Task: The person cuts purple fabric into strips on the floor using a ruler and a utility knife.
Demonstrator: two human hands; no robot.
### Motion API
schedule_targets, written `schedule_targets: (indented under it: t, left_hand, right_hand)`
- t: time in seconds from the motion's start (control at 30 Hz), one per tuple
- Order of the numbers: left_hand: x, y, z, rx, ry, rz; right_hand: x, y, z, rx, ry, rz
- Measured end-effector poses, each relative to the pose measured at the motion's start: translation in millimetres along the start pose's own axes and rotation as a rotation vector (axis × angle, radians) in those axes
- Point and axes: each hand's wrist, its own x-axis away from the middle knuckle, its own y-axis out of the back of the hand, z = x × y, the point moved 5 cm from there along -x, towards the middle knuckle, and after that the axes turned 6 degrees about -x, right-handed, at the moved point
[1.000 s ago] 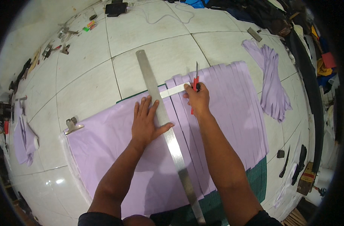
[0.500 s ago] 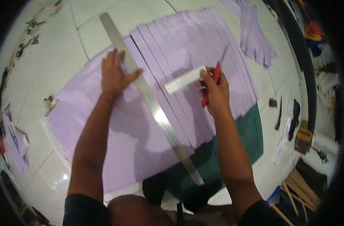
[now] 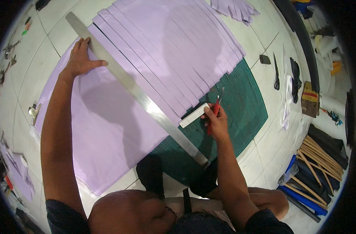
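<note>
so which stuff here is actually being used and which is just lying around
In use:
left hand pressing the long metal ruler
right hand holding the red cutter and a small white strip
purple cloth
green cutting mat

Lying about:
scissors
cardboard box
wooden sticks
metal clip

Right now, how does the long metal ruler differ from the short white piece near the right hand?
The long metal ruler is silvery and crosses the lilac fabric diagonally under the left hand; the short white piece is pale and much shorter, lying by the right hand, which holds a red cutter. Both are flat, straight strips.
</note>
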Motion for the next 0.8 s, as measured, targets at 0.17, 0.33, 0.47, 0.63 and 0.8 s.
schedule_targets:
  t: [0.17,0.33,0.47,0.63,0.8]
  left_hand:
    - [2.9,2.2,4.4,-0.012,0.006,0.022]
    - [1.4,-0.1,2.4,0.0,-0.027,0.001]
    - [-2.2,-0.5,5.0,0.011,-0.064,-0.027]
    - [0.1,3.1,-0.2,0.007,-0.051,-0.003]
    - [-2.4,5.8,6.9,-0.007,-0.092,-0.036]
  right_hand:
    - [8.3,-13.4,0.1,0.106,-0.011,0.015]
    - [9.7,-12.8,-3.5,0.14,0.015,-0.016]
    - [9.4,-13.2,-1.4,0.161,0.024,-0.011]
    - [-2.3,-14.0,-9.8,0.146,0.05,0.012]
    - [-3.8,2.8,-3.2,0.066,0.077,-0.031]
